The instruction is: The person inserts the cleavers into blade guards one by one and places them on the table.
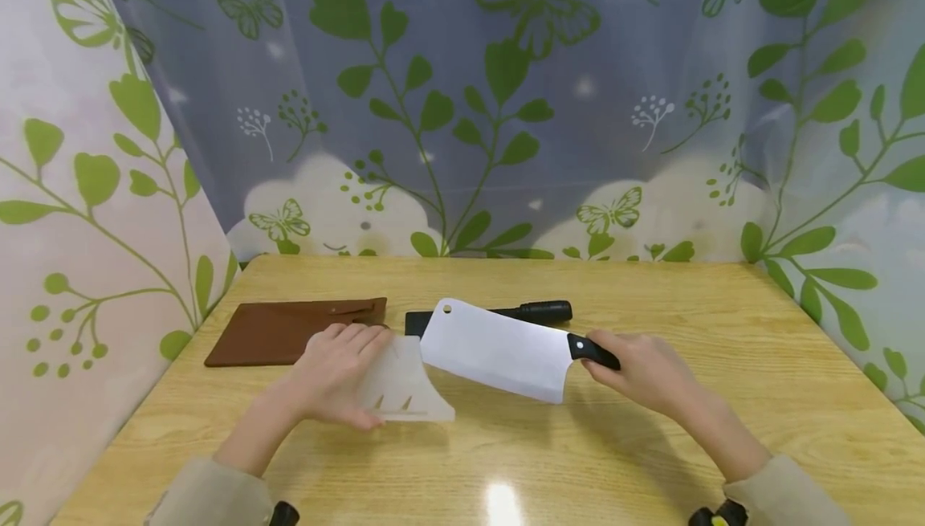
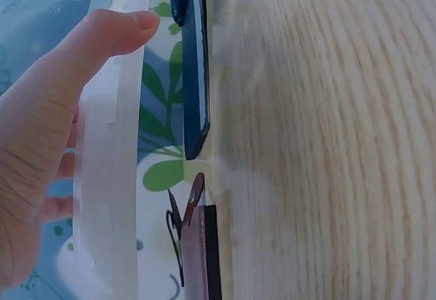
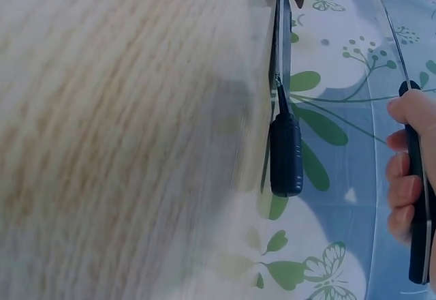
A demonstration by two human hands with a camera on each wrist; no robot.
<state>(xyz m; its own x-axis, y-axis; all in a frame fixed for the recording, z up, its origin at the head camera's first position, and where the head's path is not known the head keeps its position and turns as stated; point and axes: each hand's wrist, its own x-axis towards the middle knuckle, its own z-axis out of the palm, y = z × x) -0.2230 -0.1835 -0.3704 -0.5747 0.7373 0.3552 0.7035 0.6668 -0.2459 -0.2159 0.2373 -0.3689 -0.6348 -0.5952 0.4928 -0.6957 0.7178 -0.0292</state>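
My left hand [image 1: 338, 372] grips a translucent white plastic blade sheath [image 1: 405, 373] with two small slits near its lower edge. In the left wrist view the thumb lies on the near side of this sheath [image 2: 109, 170], the other fingers partly hidden behind it. A cleaver [image 1: 499, 353] with a broad, bright blade is held by its black handle [image 1: 603, 352] in my right hand [image 1: 643, 369]. Its blade points left and slants slightly, the holed front end right at the sheath's side. In the right wrist view, fingers [image 3: 405, 189] curl round the handle.
Behind the cleaver lies another knife with a black ribbed handle [image 1: 547, 312] and a dark cover [image 1: 414, 324]. A flat brown leather sheath [image 1: 267, 333] with a strap lies at the left. Patterned curtains [image 1: 433, 68] enclose the wooden table [image 1: 462, 462] at the back and sides.
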